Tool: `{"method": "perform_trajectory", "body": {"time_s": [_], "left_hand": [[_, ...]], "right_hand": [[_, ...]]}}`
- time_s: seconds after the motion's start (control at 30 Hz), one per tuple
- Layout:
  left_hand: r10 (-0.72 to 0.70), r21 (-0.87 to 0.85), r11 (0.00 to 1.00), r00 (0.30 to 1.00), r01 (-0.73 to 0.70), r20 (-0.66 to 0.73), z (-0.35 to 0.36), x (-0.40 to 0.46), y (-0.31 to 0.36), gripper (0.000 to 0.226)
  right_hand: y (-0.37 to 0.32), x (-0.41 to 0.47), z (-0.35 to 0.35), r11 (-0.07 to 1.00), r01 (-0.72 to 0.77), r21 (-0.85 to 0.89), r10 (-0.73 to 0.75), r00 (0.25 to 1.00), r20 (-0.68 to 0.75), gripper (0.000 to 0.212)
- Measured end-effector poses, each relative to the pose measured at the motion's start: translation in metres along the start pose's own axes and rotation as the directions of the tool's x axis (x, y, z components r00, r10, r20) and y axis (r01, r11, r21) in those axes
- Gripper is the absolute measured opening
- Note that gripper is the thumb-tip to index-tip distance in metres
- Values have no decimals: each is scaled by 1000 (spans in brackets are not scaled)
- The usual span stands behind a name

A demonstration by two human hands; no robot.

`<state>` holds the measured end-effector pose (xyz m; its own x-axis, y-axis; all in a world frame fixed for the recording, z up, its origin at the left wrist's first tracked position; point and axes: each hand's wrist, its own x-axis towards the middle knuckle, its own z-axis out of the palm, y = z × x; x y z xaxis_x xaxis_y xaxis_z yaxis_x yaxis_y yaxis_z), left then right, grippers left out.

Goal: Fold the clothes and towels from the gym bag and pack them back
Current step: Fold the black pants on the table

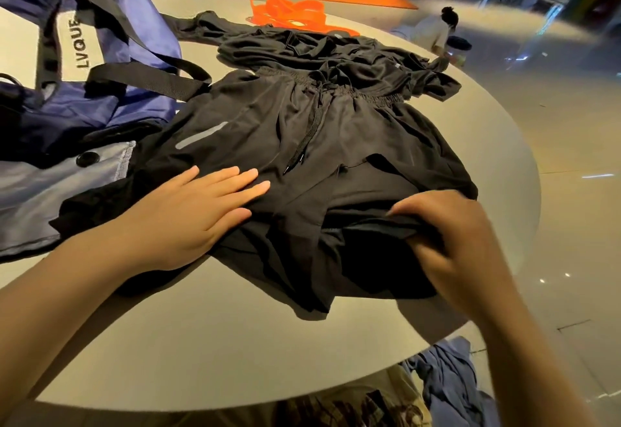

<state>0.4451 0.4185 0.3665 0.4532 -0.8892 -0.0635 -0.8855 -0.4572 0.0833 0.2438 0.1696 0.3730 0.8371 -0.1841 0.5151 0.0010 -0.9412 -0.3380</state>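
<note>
Left of the shorts, the blue-violet nylon gym bag [100, 67] with black webbing straps is seen slumped open on the round beige tabletop [201, 342], and nothing folded can be made out inside it, so packing is judged not yet begun. The black drawstring athletic shorts [302, 137] with grey reflective strips are spread flat at the centre of the tabletop, unfolded. The left hand [188, 211] is laid flat on the left leg of the shorts, fingers straight and pressing the fabric down. The hem of the right leg is pinched and lifted by the right hand [450, 238], its fingers curled round the cloth, so a first fold is judged to be just starting. Behind the shorts, crumpled black garments [319, 53] are heaped unfolded, with an orange strappy item [289, 15] beyond them. Below the shorts, off the tabletop edge, a blue-grey cloth [450, 379] is bunched. Most of the task is judged to remain.
</note>
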Motion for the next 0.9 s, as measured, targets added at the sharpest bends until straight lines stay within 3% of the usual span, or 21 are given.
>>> {"method": "perform_trajectory", "body": {"time_s": [0.1, 0.2, 0.33, 0.47, 0.53, 0.63, 0.7, 0.77, 0.8, 0.9], "left_hand": [[-30, -41, 999, 997, 27, -64, -4, -1, -12, 66], [-99, -187, 979, 992, 82, -79, -8, 0, -27, 78], [-117, -142, 984, 992, 109, -51, -10, 4, -23, 74], [-115, -164, 983, 970, 80, -215, -13, 0, -1, 72], [-72, -188, 982, 942, 10, -327, -15, -3, 17, 67], [-2, -248, 961, 891, -124, -454, -22, -9, 46, 60], [110, -271, 925, 869, -267, -482, -28, -10, 64, 60], [302, -157, 899, 840, -408, -452, -29, -5, 76, 62], [369, -112, 888, 836, -446, -406, -26, -2, 79, 62], [401, -123, 887, 873, -446, -277, -12, 2, 78, 61]], "right_hand": [[13, -8, -24, 954, -157, 253, 177, 983, -54, 38], [17, -16, -28, 920, -203, 336, 208, 978, 22, 39], [6, -16, -25, 966, -132, 223, 109, 988, 113, 47], [-9, -14, -17, 999, 52, -12, -49, 987, 151, 49], [-11, -14, -10, 988, 100, -115, -92, 993, 76, 35], [-13, -10, -11, 986, -91, 140, 99, 994, -45, 29], [-19, -9, -16, 981, -65, 181, 37, 988, 152, 27], [-26, -13, -17, 984, 56, 172, -118, 919, 375, 26], [-28, -16, -19, 980, 57, 192, -134, 898, 419, 27], [-22, -25, -33, 942, -48, 331, -71, 939, 337, 35]]}}
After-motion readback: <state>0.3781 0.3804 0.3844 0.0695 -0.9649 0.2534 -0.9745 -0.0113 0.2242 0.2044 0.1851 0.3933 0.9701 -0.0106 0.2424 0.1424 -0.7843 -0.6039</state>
